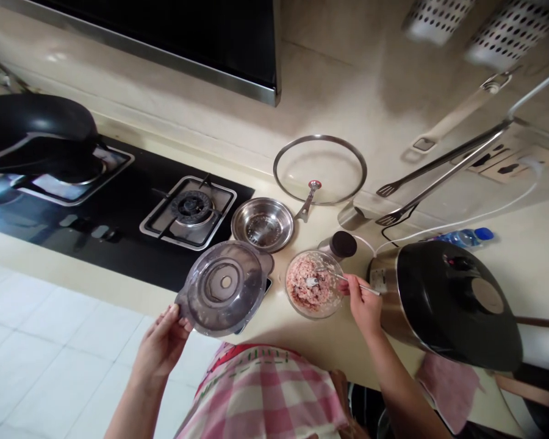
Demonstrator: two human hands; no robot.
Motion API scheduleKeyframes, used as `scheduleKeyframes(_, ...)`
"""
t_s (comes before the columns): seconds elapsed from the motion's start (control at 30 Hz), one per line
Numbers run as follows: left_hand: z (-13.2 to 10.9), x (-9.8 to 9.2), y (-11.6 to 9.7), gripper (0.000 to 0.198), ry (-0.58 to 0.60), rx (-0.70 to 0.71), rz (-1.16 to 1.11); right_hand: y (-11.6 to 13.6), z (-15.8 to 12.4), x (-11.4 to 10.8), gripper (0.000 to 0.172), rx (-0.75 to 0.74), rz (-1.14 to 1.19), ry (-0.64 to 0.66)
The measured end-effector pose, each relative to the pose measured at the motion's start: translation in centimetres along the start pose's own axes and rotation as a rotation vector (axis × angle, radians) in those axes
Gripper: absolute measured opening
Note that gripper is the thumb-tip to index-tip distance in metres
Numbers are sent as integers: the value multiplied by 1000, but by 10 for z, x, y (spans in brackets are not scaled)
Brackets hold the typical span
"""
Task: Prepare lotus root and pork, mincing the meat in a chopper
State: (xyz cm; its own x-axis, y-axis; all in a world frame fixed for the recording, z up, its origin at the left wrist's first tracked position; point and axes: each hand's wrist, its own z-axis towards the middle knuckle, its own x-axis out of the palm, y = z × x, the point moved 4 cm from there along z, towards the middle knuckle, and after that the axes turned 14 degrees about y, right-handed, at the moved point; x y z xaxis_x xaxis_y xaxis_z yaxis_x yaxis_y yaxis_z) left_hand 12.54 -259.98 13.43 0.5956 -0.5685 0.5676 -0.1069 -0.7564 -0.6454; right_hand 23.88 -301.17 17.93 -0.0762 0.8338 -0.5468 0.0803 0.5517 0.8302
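Observation:
My left hand [167, 332] is closed on the edge of a grey see-through plastic lid [251, 286] with a round centre and a tab. It is held tilted over the counter's front edge. A clear bowl [318, 313] of pink minced meat [304, 286] rests on the counter. Over its right rim, my right hand [363, 305] is closed around a thin metal spoon [370, 288]; the far end reaches into the meat, where its shape is hard to make out. Whether these fingers also grip the rim, I cannot tell.
A steel dish [283, 228] stands behind the lid, near the gas burner [192, 207]. A glass pot lid [361, 164] leans on the wall. Beside the bowl are a dark-topped jar [343, 244] and a large black-lidded cooker [443, 305]. A dark pan [41, 122] occupies the left burner.

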Motion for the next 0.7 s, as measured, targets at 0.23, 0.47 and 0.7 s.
scheduleKeyframes(0.23, 1, 7, 0, 15, -7, 15, -4, 10, -9, -7, 39, -66, -190, 68)
scheduleKeyframes(0.47, 1, 11, 2, 14, 3, -13, -14, 26, 8, 22, 35, -132, 111, 175)
scheduleKeyframes(0.7, 0, 1, 1, 13, -17, 15, -17, 15, 19, 8, 31, -187, -69, 217)
